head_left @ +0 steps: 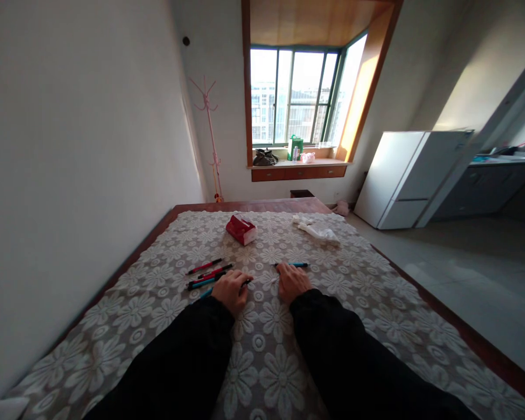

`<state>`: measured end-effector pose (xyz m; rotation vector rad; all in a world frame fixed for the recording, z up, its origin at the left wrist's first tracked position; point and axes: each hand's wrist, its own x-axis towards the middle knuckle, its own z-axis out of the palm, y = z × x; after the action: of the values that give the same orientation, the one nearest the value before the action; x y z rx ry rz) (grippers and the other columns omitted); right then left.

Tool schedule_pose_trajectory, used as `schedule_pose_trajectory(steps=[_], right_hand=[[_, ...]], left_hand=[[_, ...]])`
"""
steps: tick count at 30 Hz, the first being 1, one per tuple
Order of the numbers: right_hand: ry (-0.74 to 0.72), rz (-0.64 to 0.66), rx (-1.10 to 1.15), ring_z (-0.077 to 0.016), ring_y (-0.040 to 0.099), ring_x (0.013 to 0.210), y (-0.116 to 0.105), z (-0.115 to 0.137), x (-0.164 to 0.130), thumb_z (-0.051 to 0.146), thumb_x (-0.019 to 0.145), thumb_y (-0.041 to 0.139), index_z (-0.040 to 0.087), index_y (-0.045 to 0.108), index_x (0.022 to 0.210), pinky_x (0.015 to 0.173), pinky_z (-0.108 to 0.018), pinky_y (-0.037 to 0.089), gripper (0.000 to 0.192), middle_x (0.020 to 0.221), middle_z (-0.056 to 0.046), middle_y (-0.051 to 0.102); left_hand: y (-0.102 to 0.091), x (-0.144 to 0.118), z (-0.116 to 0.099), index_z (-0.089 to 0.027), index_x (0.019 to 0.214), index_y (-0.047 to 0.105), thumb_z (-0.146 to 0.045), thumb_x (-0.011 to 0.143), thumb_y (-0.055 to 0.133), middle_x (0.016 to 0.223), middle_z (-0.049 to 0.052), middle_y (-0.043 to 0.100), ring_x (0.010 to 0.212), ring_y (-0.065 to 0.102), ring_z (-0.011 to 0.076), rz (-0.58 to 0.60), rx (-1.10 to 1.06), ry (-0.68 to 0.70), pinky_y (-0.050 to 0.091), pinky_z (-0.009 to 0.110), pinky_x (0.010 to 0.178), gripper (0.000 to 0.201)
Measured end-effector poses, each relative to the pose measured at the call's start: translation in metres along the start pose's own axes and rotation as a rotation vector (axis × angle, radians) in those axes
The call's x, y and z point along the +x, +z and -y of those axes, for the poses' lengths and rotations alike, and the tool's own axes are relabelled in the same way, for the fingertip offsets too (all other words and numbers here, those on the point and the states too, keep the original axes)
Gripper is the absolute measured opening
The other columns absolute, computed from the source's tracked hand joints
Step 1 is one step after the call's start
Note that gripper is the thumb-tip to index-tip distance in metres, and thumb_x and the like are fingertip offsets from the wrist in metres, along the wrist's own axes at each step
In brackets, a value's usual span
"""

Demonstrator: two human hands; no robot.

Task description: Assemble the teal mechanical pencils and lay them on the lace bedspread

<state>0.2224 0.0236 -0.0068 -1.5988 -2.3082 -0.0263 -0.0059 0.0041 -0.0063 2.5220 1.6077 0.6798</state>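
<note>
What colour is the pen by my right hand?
Blue pen, touching the right hand; head view.

Between the left hand (231,290) and the right hand (292,282) the table (376,303) lies bare — a narrow lane runs forward there. Left of the left hand a cluster of pens (207,274) blocks the way. A blue pen (294,265) lies at the right hand's fingertips. Farther ahead stand a red box (241,229) and a crumpled white cloth (317,230) — between them, open cover. The right side is free.
</note>
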Motion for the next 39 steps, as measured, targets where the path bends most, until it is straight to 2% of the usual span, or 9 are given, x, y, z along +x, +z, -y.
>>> schedule_pose_trajectory(steps=[8,11,13,15,19,25,31,34,39], right_hand=[[-0.1,-0.032,-0.045,-0.0232,0.053,0.099,0.005,0.003,-0.005,0.024,0.091,0.045,0.017,0.053,0.117,0.084,-0.035,0.035,0.028,0.118,-0.01,0.059],[-0.164,-0.035,-0.059,-0.0243,0.049,0.108,0.006,0.001,-0.006,0.025,0.091,0.047,0.021,0.049,0.126,0.088,-0.037,0.036,0.036,0.141,-0.008,0.047],[-0.175,-0.026,-0.071,-0.0246,0.047,0.11,0.006,0.001,-0.006,0.024,0.091,0.049,0.022,0.052,0.122,0.088,-0.037,0.036,0.032,0.147,-0.007,0.041],[-0.168,-0.017,-0.072,-0.0238,0.048,0.109,0.006,0.001,-0.004,0.023,0.092,0.048,0.022,0.056,0.113,0.086,-0.036,0.036,0.023,0.142,-0.007,0.046],[-0.163,0.003,-0.046,-0.021,0.052,0.099,0.008,0.002,0.001,0.018,0.094,0.046,0.021,0.058,0.101,0.079,-0.032,0.035,0.015,0.113,-0.007,0.062],[-0.072,-0.032,0.055,-0.0177,0.056,0.084,0.013,-0.002,0.004,0.012,0.091,0.046,0.019,0.058,0.097,0.074,-0.029,0.032,0.015,0.088,-0.005,0.065],[-0.167,-0.032,0.106,-0.0165,0.058,0.085,0.01,-0.002,0.001,0.006,0.082,0.051,0.022,0.06,0.104,0.077,-0.029,0.032,0.028,0.091,-0.002,0.068],[-0.188,-0.023,0.097,-0.0164,0.058,0.086,0.006,0.001,0.0,0.009,0.084,0.051,0.023,0.062,0.098,0.077,-0.029,0.032,0.023,0.093,-0.001,0.067],[-0.145,-0.115,0.097,-0.0174,0.056,0.091,0.003,0.004,-0.002,0.022,0.092,0.048,0.021,0.062,0.096,0.08,-0.03,0.032,0.015,0.098,-0.003,0.066]], left_hand=[[-0.002,0.001,-0.001,-0.023,0.109,0.068,-0.015,0.083,0.053,0.105,0.005,0.068,0.103,0.058,0.0238,0.02,-0.009,-0.014,0.046,0.036,0.091,0.031],[-0.002,0.001,-0.001,-0.025,0.109,0.068,-0.013,0.083,0.052,0.107,0.004,0.068,0.104,0.058,0.0236,0.025,-0.005,-0.03,0.046,0.036,0.091,0.033],[-0.003,0.001,-0.001,-0.025,0.109,0.068,-0.013,0.083,0.053,0.107,0.004,0.068,0.105,0.059,0.0233,0.03,-0.006,-0.027,0.046,0.035,0.092,0.033],[-0.003,0.001,-0.002,-0.025,0.109,0.068,-0.013,0.082,0.053,0.107,0.004,0.068,0.105,0.058,0.023,0.032,-0.008,-0.025,0.046,0.035,0.092,0.033],[-0.003,0.002,-0.003,-0.025,0.109,0.068,-0.012,0.083,0.052,0.107,0.004,0.067,0.106,0.058,0.023,0.031,-0.012,-0.038,0.046,0.035,0.092,0.033],[-0.003,0.002,-0.003,-0.024,0.11,0.067,-0.011,0.083,0.052,0.109,0.005,0.067,0.106,0.059,0.0225,0.057,-0.031,-0.043,0.046,0.035,0.092,0.034],[-0.005,0.002,-0.004,-0.024,0.109,0.067,-0.011,0.083,0.052,0.108,0.004,0.067,0.106,0.059,0.0219,0.045,-0.042,-0.038,0.046,0.034,0.093,0.033],[-0.004,0.002,-0.003,-0.025,0.109,0.067,-0.011,0.082,0.052,0.108,0.004,0.068,0.106,0.059,0.022,0.045,-0.038,-0.033,0.046,0.034,0.093,0.034],[-0.003,0.002,-0.003,-0.024,0.11,0.067,-0.011,0.083,0.051,0.109,0.004,0.067,0.107,0.058,0.0218,0.046,-0.041,-0.034,0.046,0.034,0.094,0.034]])
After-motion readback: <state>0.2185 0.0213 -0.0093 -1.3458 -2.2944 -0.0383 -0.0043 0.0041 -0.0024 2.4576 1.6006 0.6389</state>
